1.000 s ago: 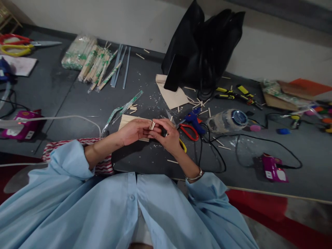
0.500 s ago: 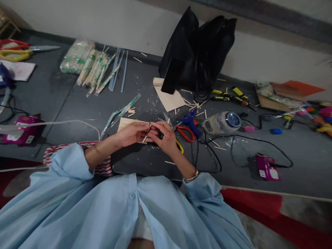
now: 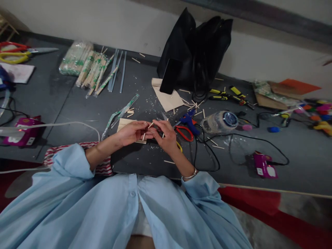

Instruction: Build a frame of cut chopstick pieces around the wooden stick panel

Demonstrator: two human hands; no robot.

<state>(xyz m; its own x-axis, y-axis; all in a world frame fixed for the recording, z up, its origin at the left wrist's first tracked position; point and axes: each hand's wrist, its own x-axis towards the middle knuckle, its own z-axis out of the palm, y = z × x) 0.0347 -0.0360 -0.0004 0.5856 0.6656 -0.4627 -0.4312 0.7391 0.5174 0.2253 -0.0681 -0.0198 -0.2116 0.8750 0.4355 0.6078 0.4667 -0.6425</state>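
My left hand [image 3: 131,133] and my right hand [image 3: 166,137] meet over the table, fingers bent towards each other. A short wooden stick piece [image 3: 151,125] is pinched at the fingertips between them. Another short stick piece [image 3: 144,137] sits against the fingers of my left hand. A further piece shows by the fingers of my right hand, partly hidden. Under my left hand lies a flat panel of wooden sticks [image 3: 125,123] set side by side, partly covered. Scissors [image 3: 184,133] with red and yellow handles and a blue glue gun [image 3: 190,121] lie beside my right hand.
Wrapped chopsticks [image 3: 95,71] and glue sticks [image 3: 123,72] lie at the back left. A black bag [image 3: 178,41] with a phone [image 3: 170,76] leaning on it stands behind. To the right are a plastic jar [image 3: 220,122], cutters [image 3: 220,98], black cables and a purple box [image 3: 264,165].
My fingers have shifted slightly, and the pinched stick piece now shows more clearly at the fingertips. The piece against my left fingers has tilted more upright. The view has moved a little.
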